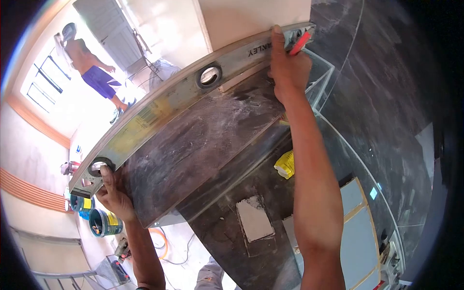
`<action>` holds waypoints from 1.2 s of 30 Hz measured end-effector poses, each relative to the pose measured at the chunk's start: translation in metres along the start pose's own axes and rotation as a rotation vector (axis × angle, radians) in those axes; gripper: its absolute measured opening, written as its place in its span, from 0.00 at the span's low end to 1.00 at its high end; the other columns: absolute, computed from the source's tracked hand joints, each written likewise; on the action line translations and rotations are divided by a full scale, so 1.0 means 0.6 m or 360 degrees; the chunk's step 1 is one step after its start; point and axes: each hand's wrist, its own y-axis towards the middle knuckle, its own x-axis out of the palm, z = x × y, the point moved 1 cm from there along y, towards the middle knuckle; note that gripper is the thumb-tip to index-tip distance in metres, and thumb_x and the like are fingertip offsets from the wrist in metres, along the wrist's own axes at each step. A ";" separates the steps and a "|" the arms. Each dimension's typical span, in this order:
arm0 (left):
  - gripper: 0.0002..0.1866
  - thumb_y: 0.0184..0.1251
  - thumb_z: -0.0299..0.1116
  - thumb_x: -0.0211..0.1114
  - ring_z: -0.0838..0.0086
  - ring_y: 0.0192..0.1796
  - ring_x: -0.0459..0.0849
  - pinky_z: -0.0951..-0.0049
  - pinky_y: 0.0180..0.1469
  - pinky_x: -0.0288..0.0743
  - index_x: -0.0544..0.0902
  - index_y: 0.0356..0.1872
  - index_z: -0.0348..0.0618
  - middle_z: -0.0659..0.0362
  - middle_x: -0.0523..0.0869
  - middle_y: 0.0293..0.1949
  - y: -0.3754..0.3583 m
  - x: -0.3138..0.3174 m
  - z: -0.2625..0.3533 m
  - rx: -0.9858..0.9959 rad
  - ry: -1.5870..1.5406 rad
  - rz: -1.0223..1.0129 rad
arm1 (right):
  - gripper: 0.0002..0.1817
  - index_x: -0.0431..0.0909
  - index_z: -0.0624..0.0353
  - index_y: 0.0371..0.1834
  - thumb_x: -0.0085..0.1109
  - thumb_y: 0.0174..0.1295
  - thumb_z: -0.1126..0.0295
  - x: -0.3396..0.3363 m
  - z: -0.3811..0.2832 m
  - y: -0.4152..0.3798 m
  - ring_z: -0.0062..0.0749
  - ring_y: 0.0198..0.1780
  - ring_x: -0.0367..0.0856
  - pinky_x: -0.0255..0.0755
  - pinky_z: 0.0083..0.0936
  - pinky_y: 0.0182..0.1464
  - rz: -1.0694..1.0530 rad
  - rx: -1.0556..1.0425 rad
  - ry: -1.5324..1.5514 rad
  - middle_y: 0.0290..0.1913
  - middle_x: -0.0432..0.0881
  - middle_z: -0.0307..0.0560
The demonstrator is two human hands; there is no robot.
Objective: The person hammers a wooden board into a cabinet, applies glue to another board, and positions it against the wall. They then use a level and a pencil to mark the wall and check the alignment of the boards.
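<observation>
A long metal spirit level (150, 113) lies along the upper edge of a dark stone-like slab (193, 140), running from lower left to upper right. My left hand (115, 195) grips the level's lower left end, its thumb at the round opening there. Near the level's other end, my right hand (290, 65) presses against it with one finger raised over the top edge. A red marker or pencil (300, 43) is held in that same hand. Below the slab is a dark surface with a pale rectangular piece (254, 218) and a yellow packet (285, 164).
Another person (89, 63) in purple shorts stands at the far upper left. Buckets (105, 222) and cables (181, 258) are on the floor at lower left. A dark wall panel (386, 111) rises on the right, above a light board (360, 237).
</observation>
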 end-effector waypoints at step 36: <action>0.29 0.71 0.47 0.61 0.66 0.41 0.87 0.71 0.47 0.81 0.76 0.51 0.21 0.43 0.85 0.43 0.018 -0.014 -0.005 0.0046 -0.0008 -0.0221 | 0.41 0.62 0.66 0.67 0.54 0.64 0.41 -0.011 -0.035 -0.014 0.52 0.36 0.84 0.72 0.40 0.36 -0.0027 -0.0155 -0.0252 0.30 0.82 0.61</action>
